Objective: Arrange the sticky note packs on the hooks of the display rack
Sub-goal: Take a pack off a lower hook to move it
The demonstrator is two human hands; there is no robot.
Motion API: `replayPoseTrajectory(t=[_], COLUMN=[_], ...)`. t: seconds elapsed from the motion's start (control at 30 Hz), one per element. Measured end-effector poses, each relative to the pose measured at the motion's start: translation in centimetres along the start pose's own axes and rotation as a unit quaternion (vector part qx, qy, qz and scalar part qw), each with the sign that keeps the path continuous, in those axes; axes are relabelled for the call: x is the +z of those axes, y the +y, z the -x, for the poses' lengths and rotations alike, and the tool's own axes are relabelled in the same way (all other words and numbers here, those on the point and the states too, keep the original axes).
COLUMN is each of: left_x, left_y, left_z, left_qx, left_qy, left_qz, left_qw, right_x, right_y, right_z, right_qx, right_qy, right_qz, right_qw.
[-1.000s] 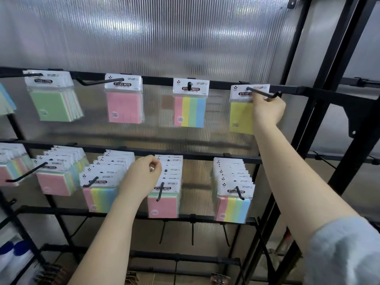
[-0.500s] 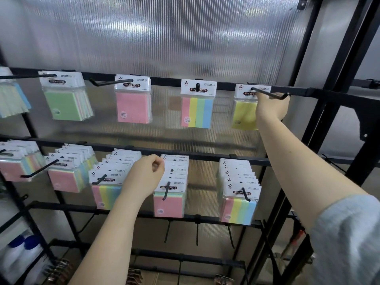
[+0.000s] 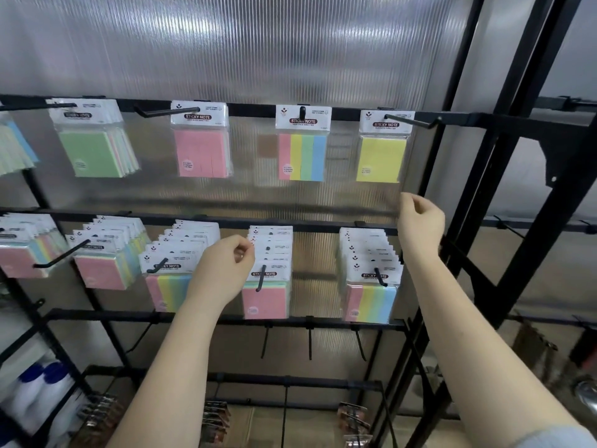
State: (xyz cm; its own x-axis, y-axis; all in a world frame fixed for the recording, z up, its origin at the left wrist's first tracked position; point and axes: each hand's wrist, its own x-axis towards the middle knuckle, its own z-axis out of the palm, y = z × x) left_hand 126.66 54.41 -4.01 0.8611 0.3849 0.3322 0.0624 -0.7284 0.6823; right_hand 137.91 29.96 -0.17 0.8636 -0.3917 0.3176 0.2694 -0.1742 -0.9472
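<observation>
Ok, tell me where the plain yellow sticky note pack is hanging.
In the head view, the yellow pack hangs on the top rail's rightmost hook, right of the striped pack, above the right hand.

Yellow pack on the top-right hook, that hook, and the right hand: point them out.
yellow pack (image 3: 381,160), head view, on the yellow pad face.
top-right hook (image 3: 410,121), head view, mid-shaft of the wire.
right hand (image 3: 420,218), head view, back of the hand.

A black display rack is fitted with hooks on two bars. On the upper bar, single sticky note packs are hung; on the lower bar, thick rows of packs are carried.
</observation>
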Motion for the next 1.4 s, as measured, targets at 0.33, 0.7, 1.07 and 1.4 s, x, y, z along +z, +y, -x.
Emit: replayPoseTrajectory(t=[0.33,0.7,1.07,1.4], left_x=[0.7,0.5,0.4,1.0], left_y=[-0.1,-0.7,-1.5,-2.3], left_z=[1.7,2.2,2.2,1.9], left_qx=[-0.008,-0.033,-0.031,-0.067], left_qy=[-0.013,-0.017,-0.013,0.018], left_qz=[0.005,0.039,0.038,0.063], left_qw=[1.0,0.999,0.999,0.996], right_x=[-2.9,-2.5,-1.8,-1.6], right_y=[8.2,10.0,9.3,6.7], right_z=[7.0,11.3,12.3,13.7], right_qx=[0.09,0.111,0.117,0.101], right_qy=[-0.032,-0.044,0.001,0.058], right_qz=[0.012,0.025,-0.023,-0.034], right_qw=[0.995,0.992,0.993,0.993])
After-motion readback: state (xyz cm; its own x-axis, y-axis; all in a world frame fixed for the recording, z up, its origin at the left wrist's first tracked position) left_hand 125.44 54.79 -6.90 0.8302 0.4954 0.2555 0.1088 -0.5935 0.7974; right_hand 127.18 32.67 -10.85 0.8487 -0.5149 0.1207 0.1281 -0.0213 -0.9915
